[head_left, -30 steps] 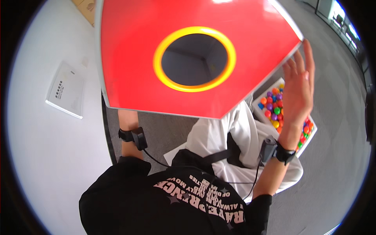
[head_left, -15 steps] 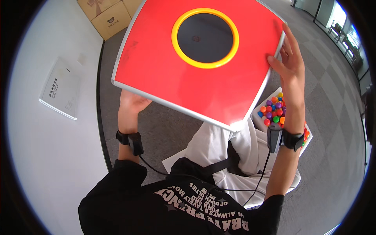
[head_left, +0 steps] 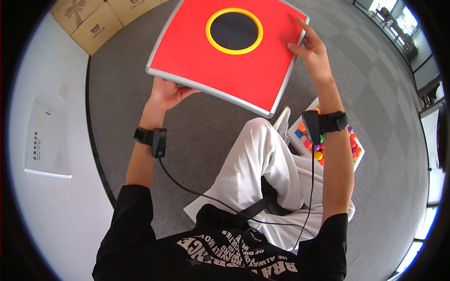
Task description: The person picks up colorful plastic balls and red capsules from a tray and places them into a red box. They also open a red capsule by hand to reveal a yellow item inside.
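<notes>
A red square board [head_left: 211, 75] with a silver-grey rim is held up in front of me, tilted. Near its far side is a yellow ring [head_left: 258, 42] around a dark round area; whether this is a hole or a black disc I cannot tell. My left hand [head_left: 169, 93] supports the board from below at its near-left edge, fingers partly hidden under it. On the right edge, my right hand [head_left: 315, 54] grips the rim with the thumb on the red face and the other fingers along the side.
A white tray [head_left: 300, 146] of colourful plastic balls lies on the grey carpet to my right, partly behind my right forearm. Cardboard boxes [head_left: 96, 30] stand at the far left by a white wall [head_left: 47, 206]. A black cable [head_left: 187, 189] runs from my left wrist across my lap.
The board has moved farther from my body, with both arms stretching forward. My hands still hold it at the near-left and right edges.
</notes>
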Motion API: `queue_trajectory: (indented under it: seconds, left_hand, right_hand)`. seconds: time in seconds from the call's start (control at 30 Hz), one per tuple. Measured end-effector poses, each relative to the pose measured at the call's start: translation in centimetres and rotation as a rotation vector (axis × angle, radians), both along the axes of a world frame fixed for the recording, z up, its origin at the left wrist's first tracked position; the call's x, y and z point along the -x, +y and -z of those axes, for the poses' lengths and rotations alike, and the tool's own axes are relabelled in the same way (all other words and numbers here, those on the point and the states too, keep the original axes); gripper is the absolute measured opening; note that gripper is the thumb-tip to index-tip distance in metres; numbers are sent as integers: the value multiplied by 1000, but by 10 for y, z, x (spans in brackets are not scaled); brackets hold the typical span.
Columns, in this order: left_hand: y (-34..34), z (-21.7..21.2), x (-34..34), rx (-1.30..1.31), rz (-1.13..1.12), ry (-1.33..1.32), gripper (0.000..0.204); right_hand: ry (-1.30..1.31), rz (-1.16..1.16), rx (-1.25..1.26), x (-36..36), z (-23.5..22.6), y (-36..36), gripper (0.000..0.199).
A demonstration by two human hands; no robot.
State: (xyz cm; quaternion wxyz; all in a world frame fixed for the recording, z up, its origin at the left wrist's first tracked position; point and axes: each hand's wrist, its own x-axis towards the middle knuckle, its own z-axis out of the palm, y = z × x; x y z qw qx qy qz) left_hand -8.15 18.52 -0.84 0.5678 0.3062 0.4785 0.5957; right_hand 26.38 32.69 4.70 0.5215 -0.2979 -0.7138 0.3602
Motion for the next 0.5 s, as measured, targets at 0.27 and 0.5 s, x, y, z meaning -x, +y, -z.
queue_trajectory:
  seconds: [0.27,0.5]
  left_hand:
    - [74,66,-16,181,205,-84,84]
    - [123,109,14,286,400,-113,87]
  right_hand:
    - [-40,81,168,-36,93,54,67]
    - [203,-85,344,-31,118,70,63]
